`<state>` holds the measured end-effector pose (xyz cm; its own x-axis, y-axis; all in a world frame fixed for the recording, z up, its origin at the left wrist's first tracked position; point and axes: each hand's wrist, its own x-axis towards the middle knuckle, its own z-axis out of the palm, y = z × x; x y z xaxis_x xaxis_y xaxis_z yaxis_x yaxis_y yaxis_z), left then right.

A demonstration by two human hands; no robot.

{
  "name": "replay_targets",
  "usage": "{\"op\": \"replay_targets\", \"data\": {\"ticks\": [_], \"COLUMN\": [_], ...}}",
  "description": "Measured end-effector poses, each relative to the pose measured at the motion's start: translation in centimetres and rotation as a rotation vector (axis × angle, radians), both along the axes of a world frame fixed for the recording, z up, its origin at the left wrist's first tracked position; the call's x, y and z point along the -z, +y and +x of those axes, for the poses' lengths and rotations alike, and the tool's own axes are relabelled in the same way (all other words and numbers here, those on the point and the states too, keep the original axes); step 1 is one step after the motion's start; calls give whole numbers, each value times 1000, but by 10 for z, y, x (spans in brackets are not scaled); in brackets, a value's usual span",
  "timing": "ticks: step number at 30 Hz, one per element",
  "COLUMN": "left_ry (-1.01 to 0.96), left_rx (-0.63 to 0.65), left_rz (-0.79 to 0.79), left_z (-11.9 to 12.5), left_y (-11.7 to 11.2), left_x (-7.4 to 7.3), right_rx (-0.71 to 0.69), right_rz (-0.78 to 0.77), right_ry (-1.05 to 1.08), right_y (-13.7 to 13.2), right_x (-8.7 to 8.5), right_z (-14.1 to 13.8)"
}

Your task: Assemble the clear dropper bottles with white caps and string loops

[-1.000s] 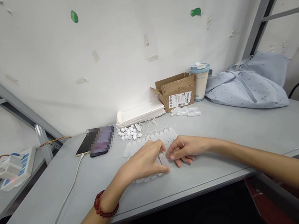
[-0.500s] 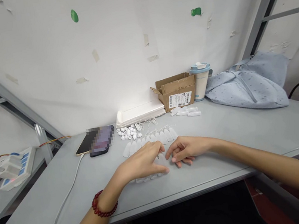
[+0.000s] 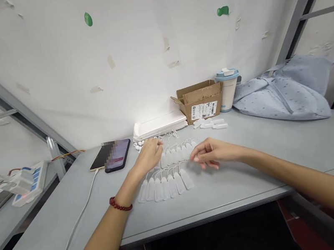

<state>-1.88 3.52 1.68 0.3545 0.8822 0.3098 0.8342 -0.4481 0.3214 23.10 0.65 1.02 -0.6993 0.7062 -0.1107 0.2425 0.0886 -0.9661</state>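
My left hand (image 3: 148,157) is over the small white caps (image 3: 139,145), fingers reaching out and partly bent; its fingertips are partly hidden, and I see nothing held. My right hand (image 3: 217,151) hovers at the right end of the bottle rows, fingers loosely curled and apart, with nothing visible in them. A front row of small translucent bottles (image 3: 165,188), several with white strings at their tops, lies flat on the table. Behind it is a second row of similar bottles (image 3: 176,155), its left end covered by my left hand.
White sheets or envelopes (image 3: 160,124) are stacked by the wall, with loose white strings (image 3: 173,133) in front. Three or so loose bottles (image 3: 214,126) lie before a cardboard box (image 3: 202,94). A cup (image 3: 227,92), a blue cloth bag (image 3: 283,96), phones (image 3: 119,155) and a white cable (image 3: 78,223) surround the area.
My left hand has moved forward and left from the front row to the caps, uncovering the front bottles. My right hand has shifted slightly forward. The camera view has shifted a little.
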Motion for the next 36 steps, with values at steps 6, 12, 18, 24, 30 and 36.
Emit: {"op": "replay_targets", "data": {"ticks": [6, 12, 18, 24, 30, 36], "left_ry": [53, 115, 131, 124, 75, -84], "left_rx": [56, 13, 11, 4, -23, -14], "left_rz": [52, -49, -79, -56, 5, 148], "left_z": [-13, -13, -10, -10, -13, -15], "left_y": [29, 34, 29, 31, 36, 34], "left_x": [15, 30, 27, 26, 26, 18], "right_rx": [406, 623, 565, 555, 503, 503], "right_rz": [396, 878, 994, 1007, 1043, 1062], "right_ry": [-56, -404, -647, -715, -768, -829], "right_y": [29, 68, 83, 90, 88, 86], "right_x": [9, 29, 34, 43, 45, 44], "right_z": [17, 47, 66, 70, 68, 62]}}
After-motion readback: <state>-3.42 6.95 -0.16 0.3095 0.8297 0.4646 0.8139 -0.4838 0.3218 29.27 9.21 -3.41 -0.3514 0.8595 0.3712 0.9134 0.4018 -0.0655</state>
